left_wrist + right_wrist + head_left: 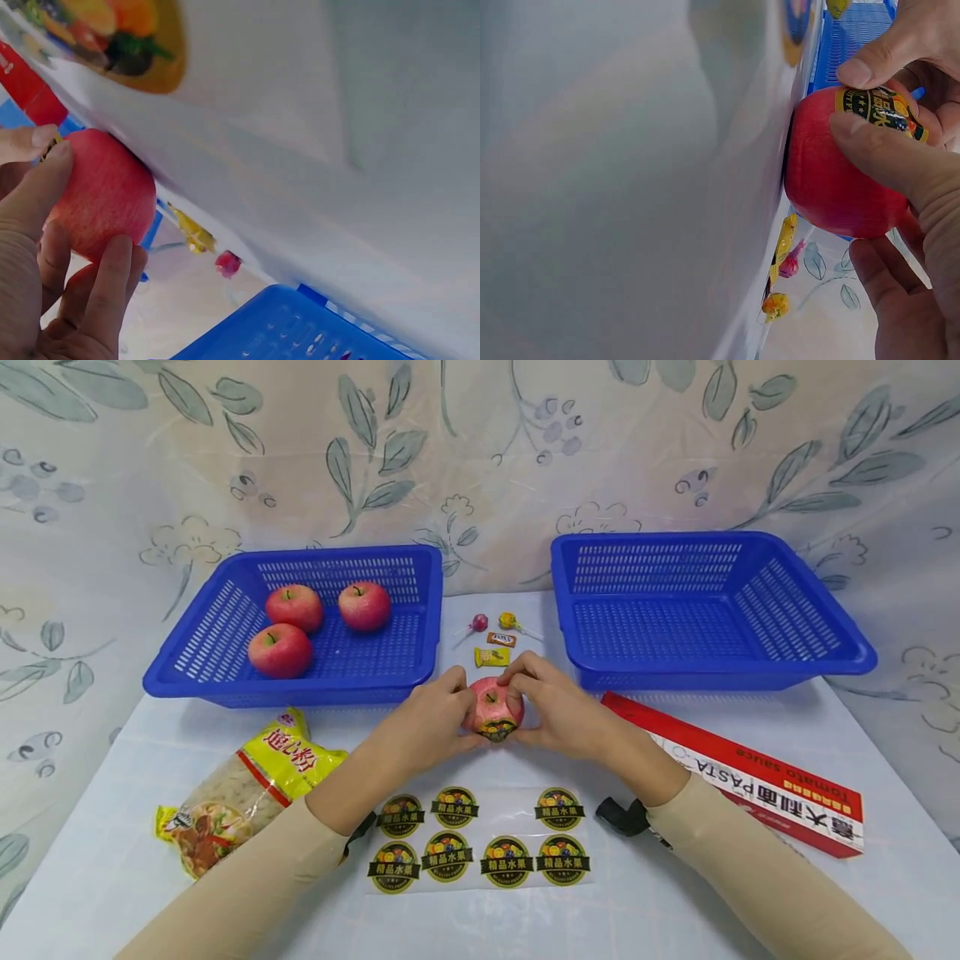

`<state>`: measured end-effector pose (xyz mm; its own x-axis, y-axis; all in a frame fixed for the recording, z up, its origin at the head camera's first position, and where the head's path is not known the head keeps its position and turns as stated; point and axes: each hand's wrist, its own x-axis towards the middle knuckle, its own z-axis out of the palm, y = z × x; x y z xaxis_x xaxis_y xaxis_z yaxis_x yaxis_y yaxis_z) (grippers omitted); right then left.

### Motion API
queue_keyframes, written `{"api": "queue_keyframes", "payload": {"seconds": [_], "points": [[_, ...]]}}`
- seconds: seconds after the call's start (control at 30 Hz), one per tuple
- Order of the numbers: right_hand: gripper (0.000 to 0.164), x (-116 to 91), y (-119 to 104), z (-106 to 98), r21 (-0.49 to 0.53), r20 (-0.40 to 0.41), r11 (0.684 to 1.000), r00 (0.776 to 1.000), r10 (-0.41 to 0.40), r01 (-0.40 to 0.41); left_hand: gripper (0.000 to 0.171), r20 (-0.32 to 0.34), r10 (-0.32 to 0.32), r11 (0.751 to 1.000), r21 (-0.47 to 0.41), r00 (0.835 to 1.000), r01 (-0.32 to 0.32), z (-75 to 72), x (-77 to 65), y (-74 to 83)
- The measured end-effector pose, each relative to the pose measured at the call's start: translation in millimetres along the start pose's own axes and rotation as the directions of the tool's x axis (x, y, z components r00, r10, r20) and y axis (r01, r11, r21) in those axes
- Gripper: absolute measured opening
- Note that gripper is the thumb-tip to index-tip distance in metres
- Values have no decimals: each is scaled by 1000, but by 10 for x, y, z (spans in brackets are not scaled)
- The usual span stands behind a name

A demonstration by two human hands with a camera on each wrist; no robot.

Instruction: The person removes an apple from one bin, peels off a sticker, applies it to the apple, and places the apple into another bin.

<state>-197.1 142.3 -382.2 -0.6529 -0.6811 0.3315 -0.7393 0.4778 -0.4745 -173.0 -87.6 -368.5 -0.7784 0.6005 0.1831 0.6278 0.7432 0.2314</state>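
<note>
A red apple (489, 687) sits on the table between my two hands, with a black and gold round fruit sticker (497, 730) on its near side. My left hand (435, 717) grips the apple from the left, its thumb at the sticker's edge and fingers curled behind the fruit. From the right, my right hand (558, 708) holds it in the same way. Both thumbs lie by the sticker (881, 109) in the right wrist view. Close in front lies a clear sheet (506, 806) carrying several matching stickers, with one gap in its upper row.
A blue basket (360, 681) with three apples (280, 651) stands back left; another blue basket (652, 627) stands back right. Lollipops (478, 622) and small wrapped candies (492, 657) lie between them. A pasta bag (240, 793) is left, a red pasta box (765, 777) right.
</note>
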Motion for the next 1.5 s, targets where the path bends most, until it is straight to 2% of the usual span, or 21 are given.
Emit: {"api": "queue_keyframes", "payload": {"seconds": [0.2,0.27,0.4,0.47,0.53,0.73,0.87,0.97,1.03,1.2,1.33,1.4,1.5], "points": [[40,12,9,-56,31,58,999,998,37,-39,37,-4,3,1000,-19,1000,-3,-8,17,0],[49,17,11,-96,39,97,998,994,54,-58,37,-2,8,1000,-29,1000,-8,-11,15,0],[77,45,6,-156,2,200,996,976,89,-92,31,13,15,999,-51,1000,-14,-14,1,8],[81,62,-2,-169,-17,243,994,964,105,-104,29,17,10,997,-72,1000,-9,-27,-16,20],[79,70,-12,-175,-32,270,992,955,125,-121,25,15,3,995,-101,1000,-2,-37,-32,29],[76,-29,-46,-250,-65,272,982,943,190,-179,11,2,-2,987,-158,1000,2,-49,-58,61],[75,-139,-99,-364,-74,255,979,946,201,-188,21,-12,6,979,-202,1000,-9,-25,-20,43],[76,-205,-151,-466,-72,240,982,952,188,-176,25,-3,3,964,-266,1000,-4,-23,39,22],[76,-242,-179,-546,-47,226,986,959,169,-163,27,24,-8,942,-336,1000,16,-26,99,21],[76,-312,-227,-770,14,213,990,968,132,-138,35,117,-21,866,-494,993,76,-9,273,68],[78,-334,-275,-965,42,223,986,964,146,-159,37,118,-24,823,-561,993,86,-8,367,136],[78,-341,-291,-1082,59,219,983,963,156,-172,37,118,-36,783,-613,992,102,-4,412,166],[76,-343,-284,-1258,93,207,978,965,163,-185,37,150,-61,692,-706,987,150,1,491,215]]}}
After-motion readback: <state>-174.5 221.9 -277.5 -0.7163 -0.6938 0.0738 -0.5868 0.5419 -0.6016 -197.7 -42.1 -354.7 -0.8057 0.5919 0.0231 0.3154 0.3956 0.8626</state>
